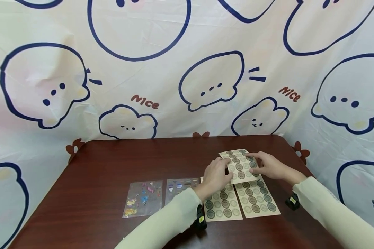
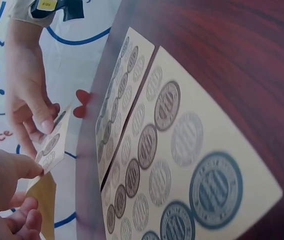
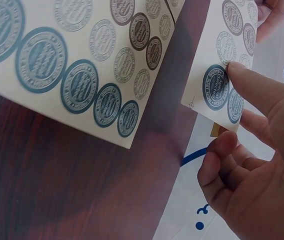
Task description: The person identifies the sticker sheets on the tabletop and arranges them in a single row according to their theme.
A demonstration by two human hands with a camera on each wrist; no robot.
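A cream sheet of round stickers (image 1: 239, 168) is held above the table, tilted, between both hands. My left hand (image 1: 216, 174) pinches its left edge between thumb and fingers. On the opposite edge my right hand (image 1: 269, 166) has its thumb on the printed face and curled fingers behind, clearest in the right wrist view, where the sheet (image 3: 221, 47) stands off the table. Two similar sticker sheets lie below: a left one (image 1: 219, 213), partly covered by my left hand, and a right one (image 1: 258, 197) whose top is hidden by the raised sheet.
Left of the sticker sheets are a clear sheet with small colourful figures (image 1: 144, 199) and another clear sheet with blue and brown shapes (image 1: 181, 184), partly behind the left sleeve. The dark wooden table (image 1: 90, 193) backs onto a printed cloth (image 1: 165, 83).
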